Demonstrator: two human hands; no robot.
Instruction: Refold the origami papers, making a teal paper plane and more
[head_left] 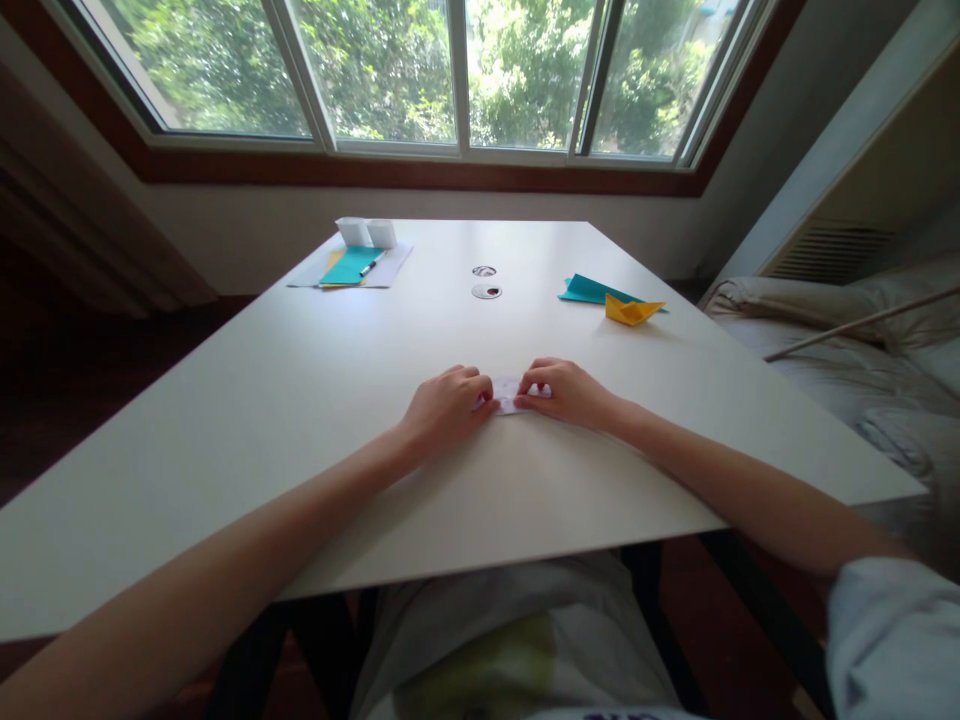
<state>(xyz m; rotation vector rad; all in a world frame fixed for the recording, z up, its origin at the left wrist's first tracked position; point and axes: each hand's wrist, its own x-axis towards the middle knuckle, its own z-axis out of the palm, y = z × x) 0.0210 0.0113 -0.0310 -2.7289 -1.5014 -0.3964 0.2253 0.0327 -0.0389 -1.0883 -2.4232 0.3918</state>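
A small piece of pale folded paper [508,393] lies on the white table [300,400], near the middle front. My left hand [444,408] presses on its left end with curled fingers. My right hand [570,390] presses on its right end, fingertips on the paper. Most of the paper is hidden under my fingers.
A yellow paper boat [631,310] and a teal folded sheet [592,290] lie at the right. At the back left are teal paper [351,265], a pen [371,262] and two white cups [367,232]. Two round cable holes [486,290] sit mid-table. A sofa [862,340] stands right.
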